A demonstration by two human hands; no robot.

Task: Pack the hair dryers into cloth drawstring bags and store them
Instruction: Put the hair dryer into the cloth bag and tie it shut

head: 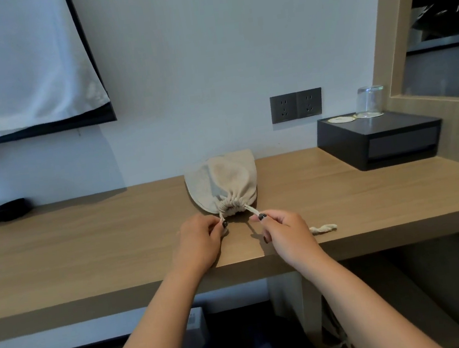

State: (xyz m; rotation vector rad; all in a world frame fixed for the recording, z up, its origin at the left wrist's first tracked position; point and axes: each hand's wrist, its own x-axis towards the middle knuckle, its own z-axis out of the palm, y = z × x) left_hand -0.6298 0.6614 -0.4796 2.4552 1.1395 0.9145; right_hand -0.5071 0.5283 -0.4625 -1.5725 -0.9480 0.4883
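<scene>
The cloth bag (222,184) lay on the desk (86,237) near its front edge, bulging with something I could not see, its mouth (230,205) gathered almost closed and facing me. My left hand (197,242) pinched the drawstring (222,219) on the left of the mouth; my right hand (283,232) pinched the drawstring on the other side, both grips clenched on cord. A loose knotted cord end (324,228) lay on the desk just right of my right hand. Further right sat a dark box (380,139) against the wall, carrying an upturned glass (369,101) and a round coaster (341,119). Two wall sockets (296,105) were above the desk.
</scene>
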